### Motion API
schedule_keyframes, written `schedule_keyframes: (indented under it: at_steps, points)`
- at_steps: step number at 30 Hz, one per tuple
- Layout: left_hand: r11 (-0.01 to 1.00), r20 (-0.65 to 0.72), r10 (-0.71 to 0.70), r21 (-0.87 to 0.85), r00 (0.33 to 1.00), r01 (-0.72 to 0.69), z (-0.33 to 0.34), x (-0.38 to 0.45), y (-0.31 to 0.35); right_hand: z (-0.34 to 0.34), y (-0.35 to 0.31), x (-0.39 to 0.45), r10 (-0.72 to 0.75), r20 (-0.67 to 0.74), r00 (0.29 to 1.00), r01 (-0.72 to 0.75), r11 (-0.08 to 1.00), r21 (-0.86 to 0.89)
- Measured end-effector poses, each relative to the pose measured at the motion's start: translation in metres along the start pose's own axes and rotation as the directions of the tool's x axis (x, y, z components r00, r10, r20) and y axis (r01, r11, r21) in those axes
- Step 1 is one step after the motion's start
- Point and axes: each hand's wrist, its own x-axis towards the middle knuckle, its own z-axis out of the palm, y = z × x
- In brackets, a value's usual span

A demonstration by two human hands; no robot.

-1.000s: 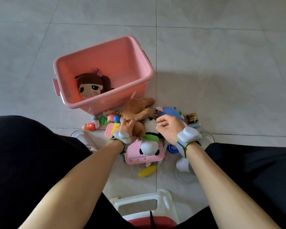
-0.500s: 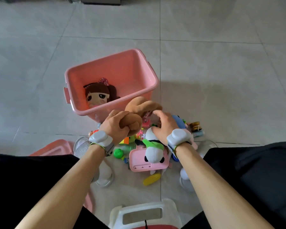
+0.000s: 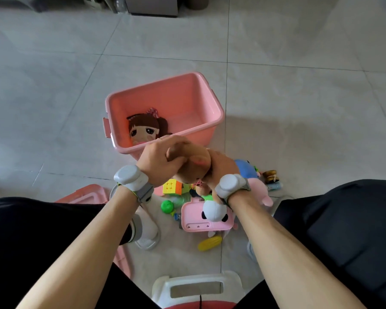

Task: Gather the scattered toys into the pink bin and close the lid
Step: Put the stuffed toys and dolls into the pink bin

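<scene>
Both hands grip one brown plush toy [image 3: 188, 162] just near of the pink bin [image 3: 207, 108]: left hand [image 3: 158, 160] and right hand [image 3: 221, 167] curled round it. Only a doll [image 3: 144, 128] lies inside. Many toys, including a panda [image 3: 213, 211], remain on the floor [image 3: 299, 108]; lid [image 3: 85, 196] lies near-left, off.

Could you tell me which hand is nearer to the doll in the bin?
Left. The left hand sits just below the doll; the right hand is farther right, past the brown plush.
</scene>
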Motion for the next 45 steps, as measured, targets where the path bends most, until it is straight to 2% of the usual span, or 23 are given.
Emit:
schedule_keyframes:
  at_steps: [2, 4, 6, 8, 11, 14, 16, 21, 24, 26, 29, 32, 34, 37, 42, 45]
  points:
    - [0.972, -0.058, -0.186, -0.156, 0.981, 0.175, -0.001, 0.002, -0.005, -0.005, -0.001, 0.003, 0.115, 0.047, 0.992, -0.122, 0.978, 0.168]
    - [0.856, 0.029, -0.398, -0.347, 0.917, 0.382, 0.0, 0.005, -0.012, -0.007, -0.003, 0.006, 0.231, 0.081, 0.97, -0.244, 0.891, 0.384]
    - [0.793, 0.151, -0.494, -0.325, 0.857, 0.514, 0.003, 0.008, -0.021, -0.006, -0.005, 0.008, 0.34, 0.106, 0.934, -0.346, 0.793, 0.501]
    - [0.824, 0.218, -0.476, -0.227, 0.852, 0.519, 0.007, 0.008, -0.024, -0.005, -0.006, 0.012, 0.4, 0.146, 0.905, -0.41, 0.727, 0.551]
    - [0.921, 0.248, -0.372, -0.024, 0.895, 0.389, 0.005, 0.011, -0.023, -0.013, -0.014, 0.018, 0.379, 0.206, 0.902, -0.423, 0.685, 0.593]
    - [0.95, 0.237, -0.292, 0.181, 0.927, 0.253, -0.007, 0.022, -0.019, -0.025, -0.025, 0.03, 0.355, 0.225, 0.908, -0.417, 0.693, 0.588]
    - [0.941, 0.261, -0.296, 0.247, 0.919, 0.232, -0.016, 0.031, -0.021, -0.039, -0.033, 0.04, 0.324, 0.265, 0.908, -0.419, 0.7, 0.578]
    - [0.937, 0.42, -0.349, 0.139, 0.838, 0.32, -0.034, 0.061, -0.017, -0.074, -0.051, 0.069, 0.242, 0.299, 0.923, -0.365, 0.796, 0.483]
    - [0.909, 0.416, -0.404, 0.087, 0.815, 0.407, -0.041, 0.08, -0.023, -0.089, -0.057, 0.086, 0.233, 0.318, 0.919, -0.373, 0.776, 0.508]
    - [0.851, 0.384, -0.491, 0.02, 0.782, 0.525, -0.045, 0.094, -0.031, -0.094, -0.058, 0.102, 0.221, 0.333, 0.917, -0.373, 0.774, 0.513]
    - [0.714, 0.458, -0.553, -0.17, 0.696, 0.679, -0.05, 0.119, -0.047, -0.095, -0.057, 0.131, 0.184, 0.34, 0.922, -0.339, 0.808, 0.482]
    - [0.548, 0.522, -0.593, -0.296, 0.613, 0.783, -0.054, 0.137, -0.061, -0.099, -0.058, 0.148, 0.133, 0.329, 0.935, -0.278, 0.85, 0.447]
    - [0.475, 0.54, -0.615, -0.328, 0.575, 0.817, -0.052, 0.152, -0.075, -0.094, -0.062, 0.167, 0.093, 0.389, 0.916, -0.27, 0.862, 0.429]
    - [0.46, 0.464, -0.681, -0.332, 0.567, 0.824, -0.045, 0.168, -0.09, -0.071, -0.067, 0.196, 0.063, 0.464, 0.883, -0.251, 0.9, 0.355]
    - [0.459, 0.329, -0.721, -0.433, 0.61, 0.776, -0.041, 0.184, -0.118, -0.037, -0.071, 0.234, 0.104, 0.336, 0.936, -0.228, 0.906, 0.355]
    - [0.479, 0.297, -0.729, -0.422, 0.616, 0.77, -0.036, 0.188, -0.135, -0.028, -0.066, 0.256, 0.083, 0.327, 0.941, -0.183, 0.94, 0.287]
